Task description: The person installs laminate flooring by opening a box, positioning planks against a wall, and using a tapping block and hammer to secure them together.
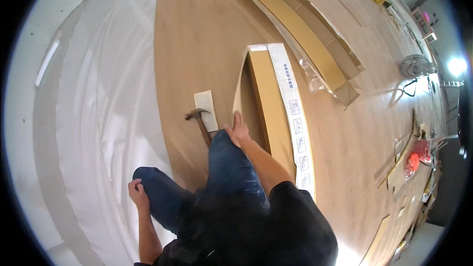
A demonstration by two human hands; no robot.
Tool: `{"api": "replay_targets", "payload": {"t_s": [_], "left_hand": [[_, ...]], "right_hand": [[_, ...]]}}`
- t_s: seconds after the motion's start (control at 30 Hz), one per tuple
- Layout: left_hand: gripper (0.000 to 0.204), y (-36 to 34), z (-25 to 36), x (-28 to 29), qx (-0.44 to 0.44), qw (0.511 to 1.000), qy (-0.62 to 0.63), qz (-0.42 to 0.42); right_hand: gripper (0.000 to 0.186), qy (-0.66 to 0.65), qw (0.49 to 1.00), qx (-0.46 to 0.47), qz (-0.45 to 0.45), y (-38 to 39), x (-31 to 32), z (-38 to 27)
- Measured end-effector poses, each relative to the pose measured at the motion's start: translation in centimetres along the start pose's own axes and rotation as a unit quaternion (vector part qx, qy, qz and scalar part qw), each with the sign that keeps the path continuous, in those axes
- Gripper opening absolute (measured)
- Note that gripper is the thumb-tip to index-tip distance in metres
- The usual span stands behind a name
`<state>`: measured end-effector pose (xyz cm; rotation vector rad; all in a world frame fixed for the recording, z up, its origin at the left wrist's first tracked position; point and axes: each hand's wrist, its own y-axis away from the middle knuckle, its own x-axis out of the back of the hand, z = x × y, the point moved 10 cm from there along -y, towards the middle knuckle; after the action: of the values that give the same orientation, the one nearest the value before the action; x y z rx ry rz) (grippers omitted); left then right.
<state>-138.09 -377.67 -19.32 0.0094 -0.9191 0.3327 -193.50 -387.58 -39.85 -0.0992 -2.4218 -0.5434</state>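
My right hand (239, 130) is beside my right knee. Its fingers are stretched out and touch the thin left side of a long open cardboard carton (273, 93). The carton lies on the wood floor with a white printed strip along its right side; its inside is partly shadowed. My left hand (139, 193) rests by my left knee with its fingers curled in; whether anything is in them is hidden. In front of my right knee lies a claw hammer (198, 114), its handle running toward the knee. Next to its head is a flat pale rectangular piece (206, 104).
A second long open carton (300, 34) with torn plastic lies ahead to the right. White sheeting (113, 93) covers the left side along the wall. At far right are a fan (416, 66), a red plastic bag (413, 162) and cardboard scraps (396, 180).
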Motion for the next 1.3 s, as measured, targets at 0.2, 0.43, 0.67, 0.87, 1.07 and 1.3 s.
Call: {"api": "replay_targets", "payload": {"t_s": [0.2,0.43,0.67,0.87,1.07,1.3], "left_hand": [[0.017,-1.9,-0.2,-1.0,-0.028,0.998,-0.020,-0.048],[0.017,-3.1,3.2,-3.2,-0.047,0.997,-0.031,-0.052],[0.018,-5.0,8.8,-7.4,-0.072,0.993,-0.049,-0.080],[0.019,-4.1,10.7,-7.3,-0.046,0.992,-0.085,-0.083],[0.017,-3.3,11.5,-7.2,-0.057,0.993,-0.082,-0.070],[0.015,-2.7,7.6,-4.4,-0.011,0.988,-0.148,-0.040]], "right_hand": [[0.080,-0.059,0.991,-0.032,-0.118,-2.1,-2.0,0.8],[0.071,0.220,0.921,-0.139,0.290,9.8,17.9,9.1],[0.070,0.352,0.903,-0.207,0.130,11.3,21.1,18.6],[0.071,0.414,0.878,-0.187,0.152,14.1,29.3,20.7],[0.073,0.550,0.824,-0.120,0.072,13.5,31.6,28.3],[0.070,0.443,0.853,-0.270,-0.051,7.5,31.7,39.0]]}}
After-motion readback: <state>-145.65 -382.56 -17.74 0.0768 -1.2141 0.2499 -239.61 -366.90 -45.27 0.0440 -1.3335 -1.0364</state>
